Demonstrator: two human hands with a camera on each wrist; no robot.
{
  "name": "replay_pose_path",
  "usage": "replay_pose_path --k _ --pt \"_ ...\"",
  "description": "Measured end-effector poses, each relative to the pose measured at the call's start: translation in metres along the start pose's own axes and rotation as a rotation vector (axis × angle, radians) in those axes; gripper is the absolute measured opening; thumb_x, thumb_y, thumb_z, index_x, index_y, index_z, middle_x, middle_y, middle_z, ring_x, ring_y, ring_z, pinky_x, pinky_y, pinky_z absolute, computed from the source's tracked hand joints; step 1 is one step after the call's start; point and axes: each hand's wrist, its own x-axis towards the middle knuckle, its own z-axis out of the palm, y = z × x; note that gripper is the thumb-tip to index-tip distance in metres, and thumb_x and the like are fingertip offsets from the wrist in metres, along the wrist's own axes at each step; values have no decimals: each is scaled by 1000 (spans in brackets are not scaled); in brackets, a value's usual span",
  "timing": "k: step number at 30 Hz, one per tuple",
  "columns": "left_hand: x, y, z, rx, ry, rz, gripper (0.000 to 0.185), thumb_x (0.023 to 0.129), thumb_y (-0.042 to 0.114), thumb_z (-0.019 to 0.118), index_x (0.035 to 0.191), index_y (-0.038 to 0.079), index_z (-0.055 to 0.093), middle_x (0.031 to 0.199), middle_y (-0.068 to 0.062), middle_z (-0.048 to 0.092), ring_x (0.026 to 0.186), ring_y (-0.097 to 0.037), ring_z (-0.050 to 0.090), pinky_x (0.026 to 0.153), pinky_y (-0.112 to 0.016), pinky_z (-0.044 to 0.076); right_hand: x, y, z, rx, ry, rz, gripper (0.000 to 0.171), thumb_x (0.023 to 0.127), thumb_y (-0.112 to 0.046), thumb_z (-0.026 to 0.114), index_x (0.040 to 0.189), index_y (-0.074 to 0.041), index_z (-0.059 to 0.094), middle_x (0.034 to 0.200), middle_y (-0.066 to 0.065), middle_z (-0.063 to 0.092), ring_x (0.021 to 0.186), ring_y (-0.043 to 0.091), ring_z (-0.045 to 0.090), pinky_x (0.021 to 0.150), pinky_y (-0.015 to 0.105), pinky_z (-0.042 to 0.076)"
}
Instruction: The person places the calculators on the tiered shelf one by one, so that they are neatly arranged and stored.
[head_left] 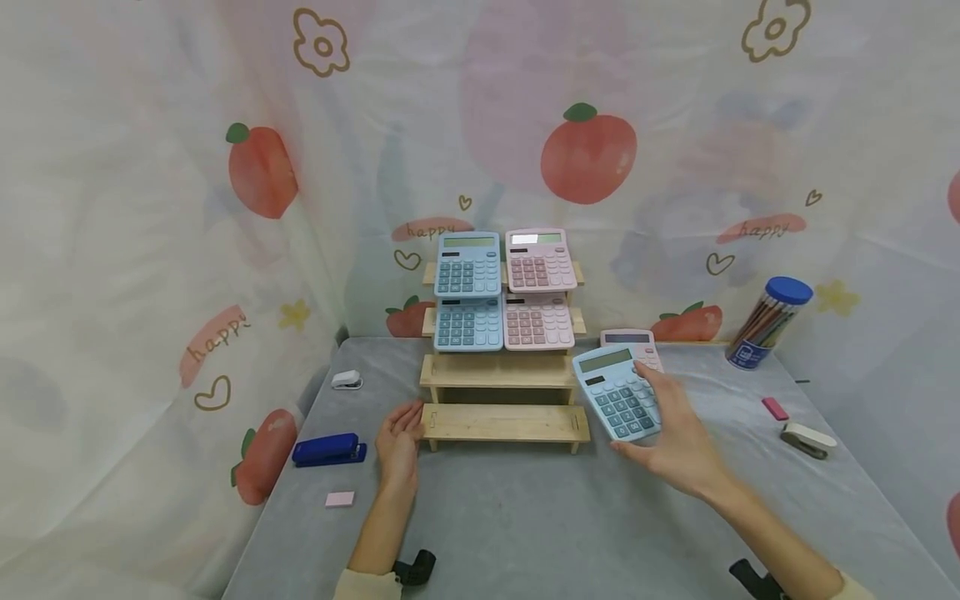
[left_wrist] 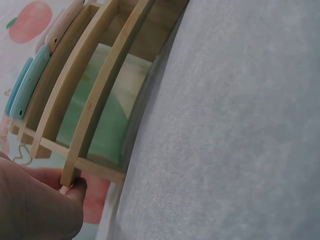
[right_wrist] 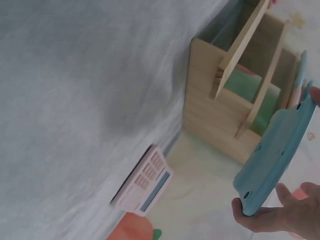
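My right hand [head_left: 678, 446] grips a blue calculator [head_left: 619, 395] by its edges, tilted, to the right of a wooden tiered stand [head_left: 501, 372]. The right wrist view shows the back of this calculator [right_wrist: 272, 155]. With thumb and fingers, my left hand [head_left: 399, 444] pinches the left end of the stand's lowest step [left_wrist: 94, 115]. Two blue calculators [head_left: 468, 265] lean one above the other on the left of the two upper steps. Beside them stand two pink calculators [head_left: 540, 260]. Another pink calculator [right_wrist: 142, 182] lies on the table, partly hidden behind the held one in the head view.
On the left of the grey table [head_left: 510, 525] lie a blue stapler [head_left: 328, 450], a pink eraser [head_left: 340, 499] and a small white object [head_left: 347, 380]. On the right are a blue-lidded pencil jar [head_left: 768, 323], a red-pink eraser [head_left: 775, 408] and a white stapler [head_left: 808, 440].
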Motion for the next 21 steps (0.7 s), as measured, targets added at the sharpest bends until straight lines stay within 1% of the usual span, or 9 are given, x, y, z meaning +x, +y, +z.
replay_pose_path --k 5,13,19,21 --pt "1 0 -1 4 2 -6 52 92 -23 50 142 -11 43 148 -31 54 140 -36 51 97 -24 53 3 -12 9 14 -11 -9 125 66 -24 100 165 -18 24 161 20 34 134 42 43 103 68 41" --pt "0 0 0 5 2 -3 51 92 -23 50 141 -11 45 147 -29 55 140 -35 52 95 -23 53 6 -27 28 8 -56 -33 123 66 -26 99 164 -19 26 163 20 32 143 44 38 109 70 37" --pt "1 -1 -1 -1 -4 0 52 92 -23 50 142 -12 44 147 -31 54 141 -35 51 95 -22 53 12 -41 46 6 -43 -68 119 65 -26 99 162 -17 30 158 18 37 136 41 46 108 66 42" --pt "1 -1 -1 2 -4 -1 52 92 -23 50 142 -12 43 147 -31 54 141 -36 51 95 -23 53 16 -46 51 21 -35 -80 118 65 -27 99 161 -17 32 156 17 39 135 39 48 108 64 43"
